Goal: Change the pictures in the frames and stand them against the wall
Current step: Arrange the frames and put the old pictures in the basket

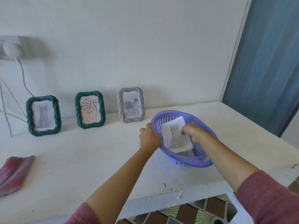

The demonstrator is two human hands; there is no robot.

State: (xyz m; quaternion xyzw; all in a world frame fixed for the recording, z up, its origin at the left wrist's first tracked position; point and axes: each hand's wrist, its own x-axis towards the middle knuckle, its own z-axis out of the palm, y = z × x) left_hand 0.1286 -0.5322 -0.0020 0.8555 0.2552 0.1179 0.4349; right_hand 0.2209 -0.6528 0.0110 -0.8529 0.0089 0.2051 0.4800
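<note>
Pink sleeves (267, 196) nearest, left hand (149, 137) gripping purple basket (186, 163) rim, right hand (192, 132) pinching cat picture (175, 138) inside it

Soft, even daylight, bright — no glare, faint shadows behind frames (90, 109) on wall (145, 46). Wide-angle bending at edges; far-left socket (11, 47), near-left cloth (14, 173) blurred.

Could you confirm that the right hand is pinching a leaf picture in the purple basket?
Not quite: the head view shows the right hand pinching a cat picture, not a leaf one, in the purple basket.
</note>
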